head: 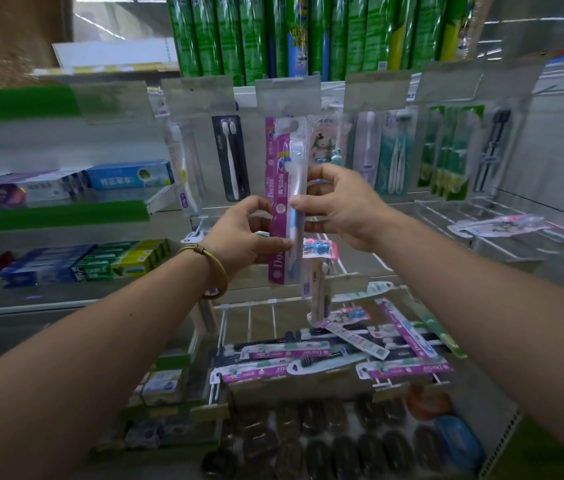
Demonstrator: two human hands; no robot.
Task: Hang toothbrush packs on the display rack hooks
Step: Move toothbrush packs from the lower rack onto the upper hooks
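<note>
"Doctor" runs in white letters down the magenta strip of the toothbrush pack, with a short column of Chinese characters above it too small to read surely; the pack stands upright in front of the display rack, its top just under a clear price-tag holder, and whether it sits on a hook cannot be told. The left hand, with a brass bangle on its wrist, pinches the pack's lower left edge between thumb and fingers; the right hand pinches the right edge a little higher, thumb and forefinger pressed on the clear blister, the other fingers loosely curled; both forearms reach up and forward. Below the pack, loose packs lie flat across the wire hooks, several also marked "Doctor"; left of the pack hangs a black pack with blurred lettering; further left sit toothpaste boxes; above the pack stand green spray cans.
</note>
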